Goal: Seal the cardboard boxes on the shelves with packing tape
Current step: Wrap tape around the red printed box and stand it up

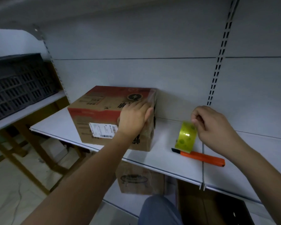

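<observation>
A brown cardboard box [101, 117] with red print and a white shipping label stands on the white shelf [169, 161]. Clear tape runs over its right top edge. My left hand [135, 117] lies flat on the box's right front corner, fingers straight, pressing there. To the right, a roll of yellowish packing tape [186, 136] stands on edge on the shelf. My right hand [214, 127] pinches the top of the roll with thumb and curled fingers. An orange utility knife [201, 157] lies on the shelf just in front of the roll.
A black plastic crate [18, 83] sits on a shelf at the left. Below the white shelf stand another cardboard box [136, 177] and a dark open box [209, 207]. Slotted uprights run up the back panel. A wooden frame stands on the floor at lower left.
</observation>
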